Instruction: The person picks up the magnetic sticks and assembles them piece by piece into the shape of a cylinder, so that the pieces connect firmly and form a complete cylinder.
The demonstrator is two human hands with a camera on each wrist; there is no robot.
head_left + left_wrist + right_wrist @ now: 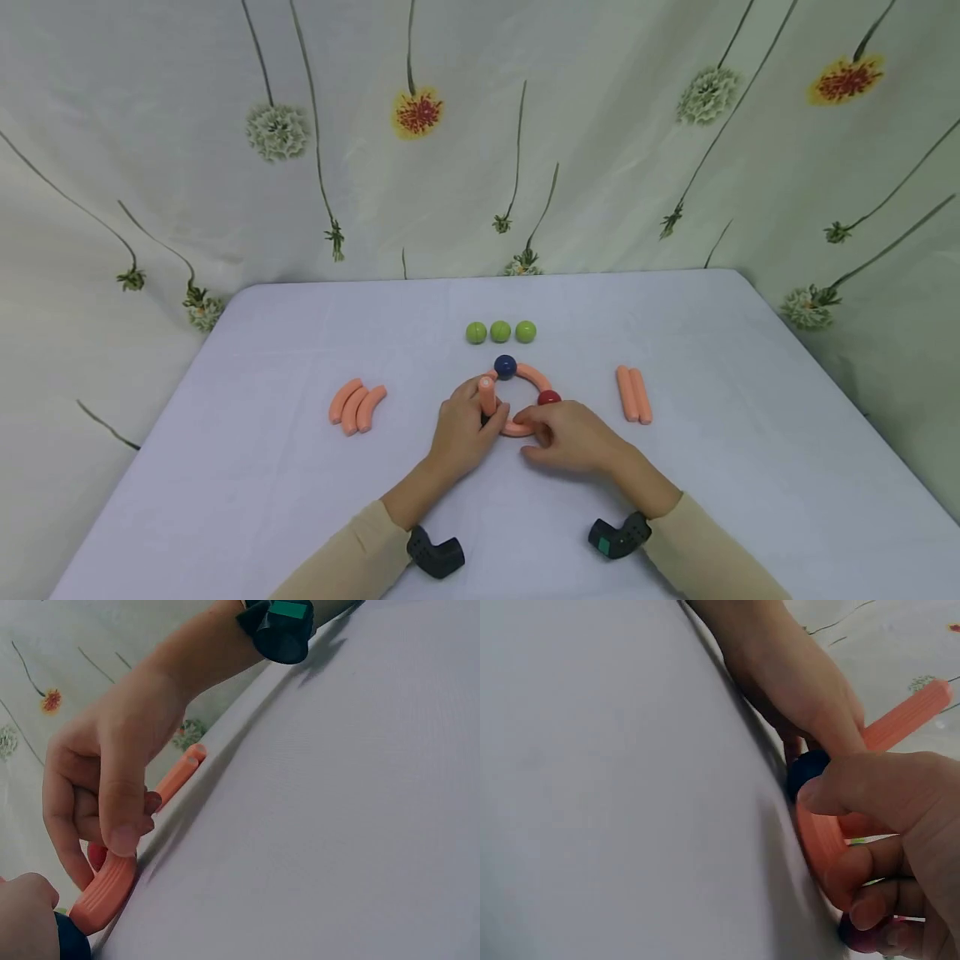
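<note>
**A:** ok left to right on the table [225, 467]: three curved orange pieces [357, 406] lie side by side on the left, well apart from the hands

**B:** and the middle?

**A:** left hand [467, 433] has its fingers curled round a straight orange stick [487, 395], holding it tilted up from the table. There's a dark ball under that hand, the right wrist view shows it as a dark blue ball [807, 771] tucked against the fingers

**B:** right hand?

**A:** right hand [572, 435] pinches a curved orange piece [516, 428] lying flat on the cloth, thumb on top, fingers behind. In the left wrist view you see the thumb pressing down on the ribbed curved bit [105, 891]

**B:** so where does that sit

**A:** front of a partial ring in the table's centre: blue ball [506, 366] at the back, another curved orange arc [534, 374] running to a red ball [549, 397] just beside the right hand's knuckles

**B:** anything else?

**A:** three green balls [500, 332] in a row behind the ring, and two straight orange sticks [633, 394] together off to the right
</note>
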